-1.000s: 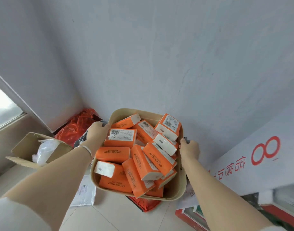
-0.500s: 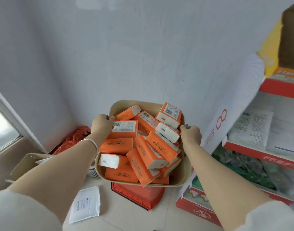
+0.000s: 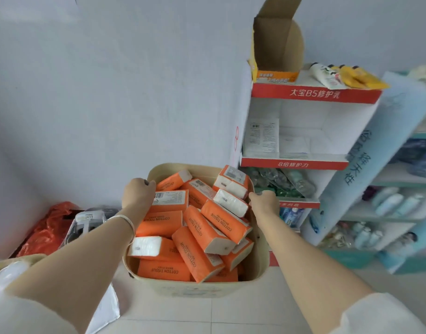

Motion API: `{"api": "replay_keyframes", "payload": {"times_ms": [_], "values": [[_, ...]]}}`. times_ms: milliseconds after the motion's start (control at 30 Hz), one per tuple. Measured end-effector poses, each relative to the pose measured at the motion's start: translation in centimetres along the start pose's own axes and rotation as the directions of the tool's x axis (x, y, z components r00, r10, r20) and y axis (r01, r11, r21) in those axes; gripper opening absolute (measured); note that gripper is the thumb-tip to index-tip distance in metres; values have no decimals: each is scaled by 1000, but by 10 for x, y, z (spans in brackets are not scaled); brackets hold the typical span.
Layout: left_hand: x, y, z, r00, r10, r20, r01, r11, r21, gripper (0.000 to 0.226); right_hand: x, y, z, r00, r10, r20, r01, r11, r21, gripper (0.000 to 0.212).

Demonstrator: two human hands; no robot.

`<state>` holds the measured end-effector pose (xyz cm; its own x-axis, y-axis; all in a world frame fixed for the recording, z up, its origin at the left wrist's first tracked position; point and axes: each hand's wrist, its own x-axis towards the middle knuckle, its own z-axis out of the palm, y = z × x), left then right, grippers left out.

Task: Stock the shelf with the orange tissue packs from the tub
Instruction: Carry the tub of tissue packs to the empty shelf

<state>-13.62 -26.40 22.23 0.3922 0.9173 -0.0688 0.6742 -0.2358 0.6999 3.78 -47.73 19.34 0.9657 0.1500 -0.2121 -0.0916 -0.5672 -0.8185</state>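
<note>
**Tub of orange packs held at its rim, left of display shelf**

Both hands grip the beige tub (image 3: 197, 289): the left hand (image 3: 138, 191) has its fingers curled over the far-left rim, and the right hand (image 3: 263, 201) is closed on the far-right rim. There is one silver bracelet (image 3: 125, 220) on the left wrist. Can't tell whether the tub rests on the tiled floor (image 3: 231, 314).

The orange tissue packs (image 3: 202, 227) are all in the tub, heaped at odd angles. About thirteen show; any beneath can't be counted.

The red-and-white cardboard shelf (image 3: 294, 163) stands far right of the tub against the white wall (image 3: 110, 92), with three red-fronted tiers in view.
- Top tier: one open cardboard box (image 3: 274, 44), one white tube (image 3: 324, 75) and a few yellow packets (image 3: 356, 77).
- Middle tier: one printed leaflet (image 3: 263, 136).
- Third tier: green bottles (image 3: 286, 184), blurred and uncountable.

The tub's far-right corner and the right hand overlap the shelf's lower left.

Further right is a teal shelf unit (image 3: 400, 179) holding blurred bottles. On the floor to the left are one red plastic bag (image 3: 50, 225) and, just beside it, one grey-and-white boxed item (image 3: 91, 220).
</note>
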Motion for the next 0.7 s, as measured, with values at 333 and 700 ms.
{"api": "replay_keyframes", "payload": {"times_ms": [333, 700], "values": [[-159, 82, 122, 954, 209, 213, -218, 976, 17, 32, -34, 151, -189, 962, 139, -237, -126, 990, 66, 21], [-339, 193, 262, 817, 364, 448, -366, 927, -85, 44, -69, 282, -415, 775, 303, -555, -275, 952, 135, 32]]}}
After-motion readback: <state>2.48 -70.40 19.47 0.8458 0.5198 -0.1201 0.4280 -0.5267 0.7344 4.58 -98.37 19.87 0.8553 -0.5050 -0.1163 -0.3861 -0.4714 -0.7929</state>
